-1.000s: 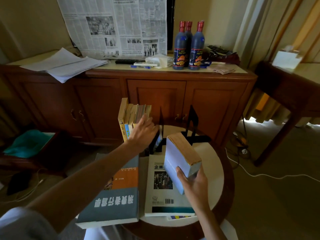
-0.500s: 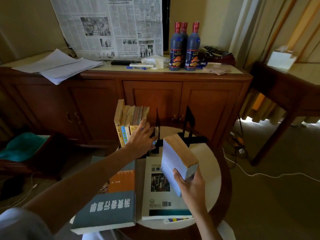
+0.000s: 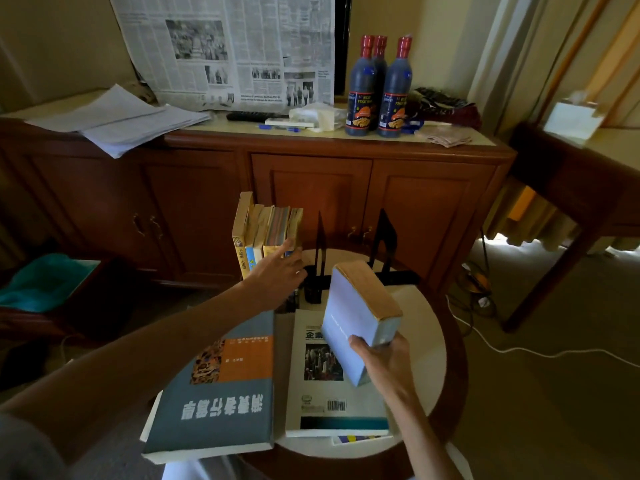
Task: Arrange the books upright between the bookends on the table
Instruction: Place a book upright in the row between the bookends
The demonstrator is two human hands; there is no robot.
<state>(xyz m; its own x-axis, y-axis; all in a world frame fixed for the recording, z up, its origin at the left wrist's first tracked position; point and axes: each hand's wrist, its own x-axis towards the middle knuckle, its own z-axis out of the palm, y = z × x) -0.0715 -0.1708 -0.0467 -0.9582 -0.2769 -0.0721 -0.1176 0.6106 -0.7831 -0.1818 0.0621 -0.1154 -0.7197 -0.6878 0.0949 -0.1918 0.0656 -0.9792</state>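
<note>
Several yellowed books (image 3: 266,230) stand upright at the far left of the small round table (image 3: 426,334). My left hand (image 3: 277,271) rests flat against their right side, fingers spread. Two black bookends (image 3: 320,244) (image 3: 386,237) stand just right of them, with an empty gap between. My right hand (image 3: 384,358) grips a thick pale blue book (image 3: 360,313) from below, holding it tilted above the table in front of the bookends. A grey-and-orange book (image 3: 225,386) and a white book (image 3: 318,386) lie flat on the table's near side.
A wooden cabinet (image 3: 311,188) stands behind the table, with papers (image 3: 117,116), a newspaper (image 3: 228,50) and three dark bottles (image 3: 377,88) on top. A dark side table (image 3: 568,174) stands at right. A white cable (image 3: 519,348) runs over the carpet. A teal cloth (image 3: 45,278) lies at left.
My left hand has slid down the side of the upright books and flattened against them. The blue book in my right hand stays at about the same place.
</note>
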